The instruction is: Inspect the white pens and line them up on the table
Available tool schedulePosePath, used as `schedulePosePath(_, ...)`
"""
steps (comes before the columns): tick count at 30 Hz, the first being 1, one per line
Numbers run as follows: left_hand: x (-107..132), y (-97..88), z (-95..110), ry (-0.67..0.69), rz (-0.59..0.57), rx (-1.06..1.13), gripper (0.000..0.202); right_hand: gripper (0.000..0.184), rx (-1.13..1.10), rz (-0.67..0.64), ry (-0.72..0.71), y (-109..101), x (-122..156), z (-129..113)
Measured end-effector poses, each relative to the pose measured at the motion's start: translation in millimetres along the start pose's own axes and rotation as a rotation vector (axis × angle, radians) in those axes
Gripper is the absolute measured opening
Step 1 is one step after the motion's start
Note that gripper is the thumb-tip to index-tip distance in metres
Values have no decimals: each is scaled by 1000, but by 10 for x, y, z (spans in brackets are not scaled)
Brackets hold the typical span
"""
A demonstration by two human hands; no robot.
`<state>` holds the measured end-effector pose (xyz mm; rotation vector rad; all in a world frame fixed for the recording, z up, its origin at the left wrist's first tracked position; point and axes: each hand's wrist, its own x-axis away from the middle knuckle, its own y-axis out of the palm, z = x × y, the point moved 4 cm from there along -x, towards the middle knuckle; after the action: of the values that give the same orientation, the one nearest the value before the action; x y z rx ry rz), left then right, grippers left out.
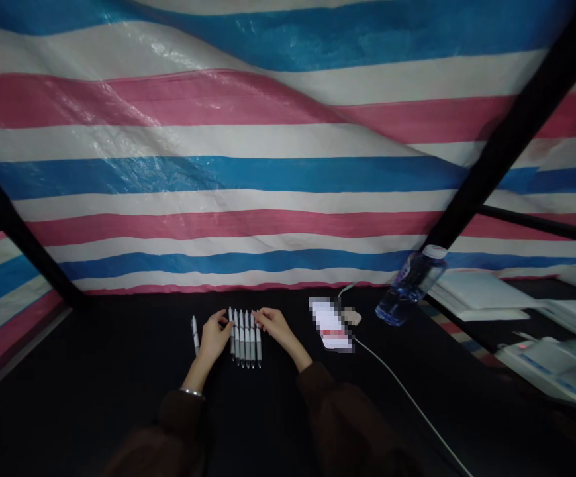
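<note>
Pens [241, 344] lay rowed near the table's [119, 377] far edge; left hand [215, 338] and right hand [275, 324] curled at them, whether pinching I couldn't tell. A bottle [410, 288], contents unclear, stood near the far-right corner.

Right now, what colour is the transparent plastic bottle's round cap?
White cap, seen best in head view.

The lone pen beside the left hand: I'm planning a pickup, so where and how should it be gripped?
Probably pinch the lone pen mid-barrel, from above and its left: it is slim, points away from the camera, and the left hand crowds its right side.
</note>
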<state>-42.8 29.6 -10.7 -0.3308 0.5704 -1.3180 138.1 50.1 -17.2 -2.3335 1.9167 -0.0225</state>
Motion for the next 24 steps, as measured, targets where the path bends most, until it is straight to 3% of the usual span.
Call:
schedulePosePath(5,1,6,16,65,-33,-43,32,36,-5,1,-11,4,-10,20)
schedulePosePath(11,6,3,54,46,-79,-73,35,36,-3,2,-6,5,-9,20)
schedulePosePath(24,65,-49,207,80,-69,-203,25,34,-9,21,-18,2,2,-15)
